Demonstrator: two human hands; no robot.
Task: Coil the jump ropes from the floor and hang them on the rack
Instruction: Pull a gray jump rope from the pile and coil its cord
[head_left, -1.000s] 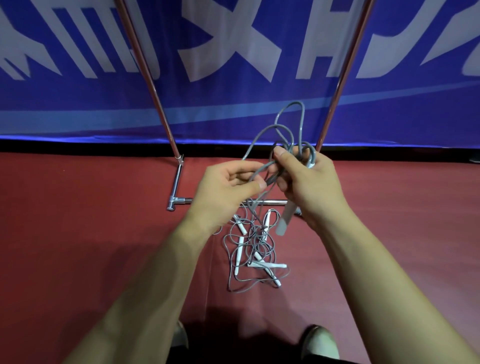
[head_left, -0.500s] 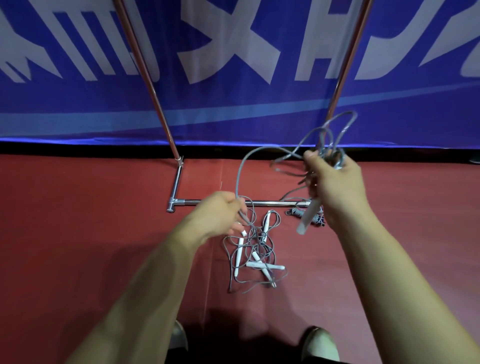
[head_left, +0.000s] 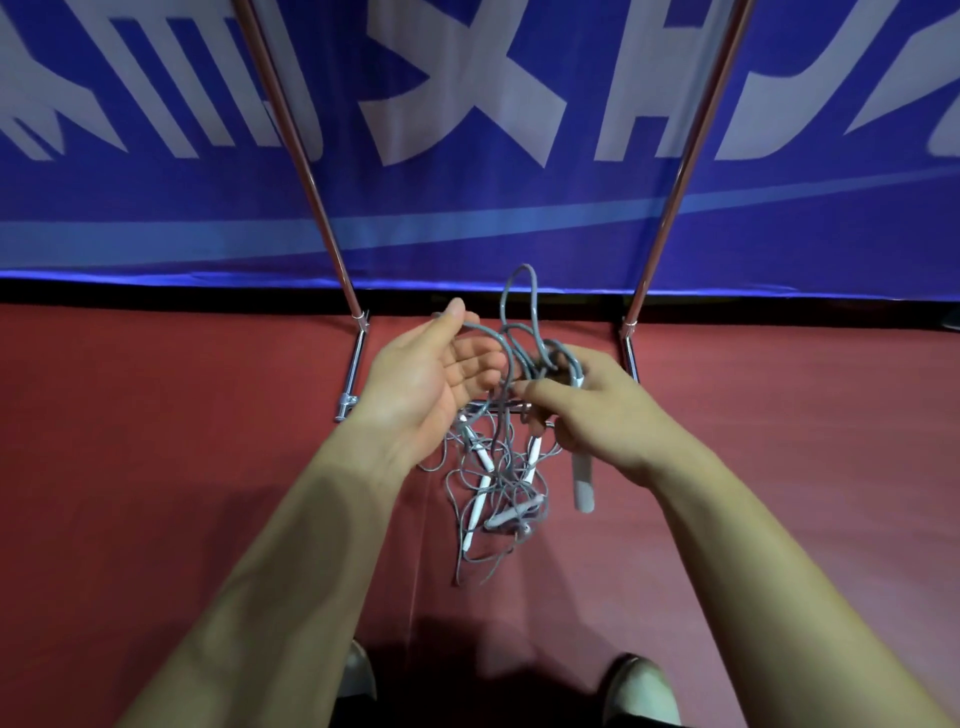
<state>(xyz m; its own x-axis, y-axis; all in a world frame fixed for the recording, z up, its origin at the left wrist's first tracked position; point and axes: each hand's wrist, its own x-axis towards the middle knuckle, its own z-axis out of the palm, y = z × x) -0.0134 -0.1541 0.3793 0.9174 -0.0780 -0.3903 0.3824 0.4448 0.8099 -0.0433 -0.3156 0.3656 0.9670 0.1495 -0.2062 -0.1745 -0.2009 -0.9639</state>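
Grey jump rope (head_left: 521, 267) is clamped in right hand (head_left: 597, 410), draped over left hand (head_left: 431, 384) w/ fingers apart; even loops are advised.

At frame centre my left hand (head_left: 431, 384) sits left of my right hand (head_left: 592, 415), a rope (head_left: 521, 267) between them. Lower centre, the rope pile (head_left: 491, 499) lies on the floor (head_left: 156, 467) before the rack (head_left: 309, 171), with the banner (head_left: 467, 228) behind.
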